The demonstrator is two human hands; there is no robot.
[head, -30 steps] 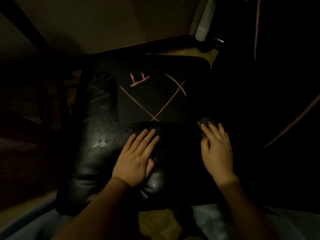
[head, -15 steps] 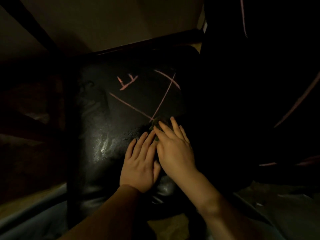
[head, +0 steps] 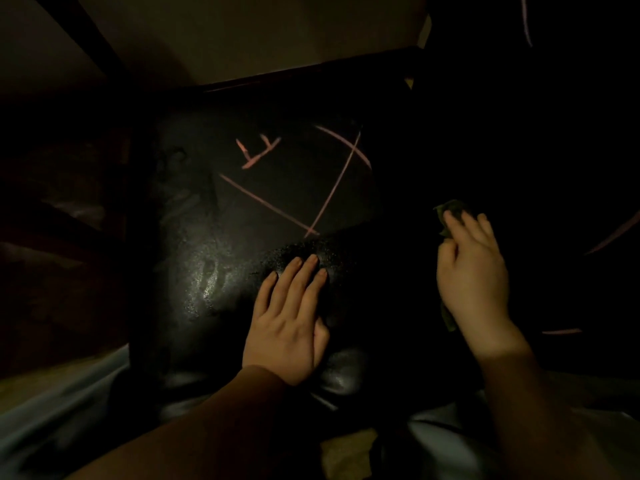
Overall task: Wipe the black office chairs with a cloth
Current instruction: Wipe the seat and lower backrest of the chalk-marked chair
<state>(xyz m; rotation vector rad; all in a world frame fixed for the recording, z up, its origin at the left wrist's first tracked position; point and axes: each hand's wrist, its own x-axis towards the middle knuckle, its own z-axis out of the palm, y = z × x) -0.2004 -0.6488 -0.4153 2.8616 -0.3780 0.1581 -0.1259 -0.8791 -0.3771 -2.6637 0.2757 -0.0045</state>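
While left hand [head: 287,327] lies flat on black seat [head: 207,271], right hand [head: 471,271] presses green cloth [head: 450,206] flat, pink cross [head: 263,200], unreadable scrawl [head: 258,154]

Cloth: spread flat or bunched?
Bunched, it seems: cloth shows only crumpled green edges at the fingertips and wrist of the right hand; rest hidden.

The left hand [head: 287,327] lies flat on the glossy black leather chair seat [head: 207,271]; at its three o'clock the right hand [head: 472,271] presses a crumpled green cloth [head: 453,205].
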